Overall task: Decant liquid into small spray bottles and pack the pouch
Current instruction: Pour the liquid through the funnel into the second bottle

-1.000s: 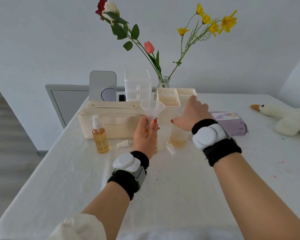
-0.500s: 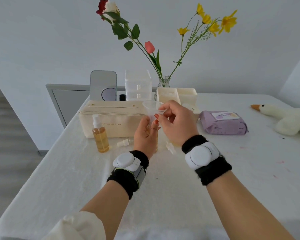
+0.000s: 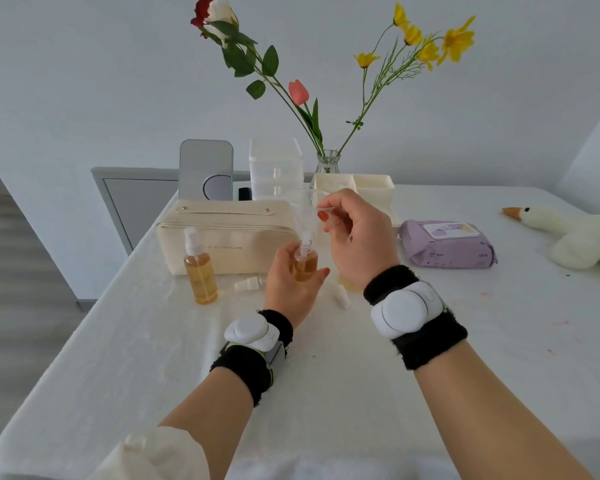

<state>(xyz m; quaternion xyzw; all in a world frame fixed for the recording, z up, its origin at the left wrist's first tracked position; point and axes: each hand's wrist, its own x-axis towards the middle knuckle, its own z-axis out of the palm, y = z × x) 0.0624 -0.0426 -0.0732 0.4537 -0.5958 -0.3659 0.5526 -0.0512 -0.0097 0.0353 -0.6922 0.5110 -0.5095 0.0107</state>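
My left hand (image 3: 288, 282) grips a small clear bottle (image 3: 305, 263) of amber liquid, its neck uncapped. My right hand (image 3: 357, 244) pinches the rim of a clear plastic funnel (image 3: 303, 209), whose spout sits just above the bottle's neck. A second small spray bottle (image 3: 200, 271) with amber liquid and a white pump stands to the left. Behind it lies the cream pouch (image 3: 229, 237), closed. A loose white spray head (image 3: 248, 284) lies on the cloth. A cup of amber liquid (image 3: 347, 284) is mostly hidden behind my right wrist.
A white cap piece (image 3: 342, 299) lies near my right wrist. A purple wipes pack (image 3: 447, 244) and a plush goose (image 3: 568, 233) lie to the right. At the back stand a mirror (image 3: 207, 169), clear drawers (image 3: 276, 168), a cream tray (image 3: 368, 188) and a flower vase (image 3: 328, 162).
My right hand left the cup and came back to the funnel, pinching its rim. The funnel has come up out of the bottle's neck, which now shows.
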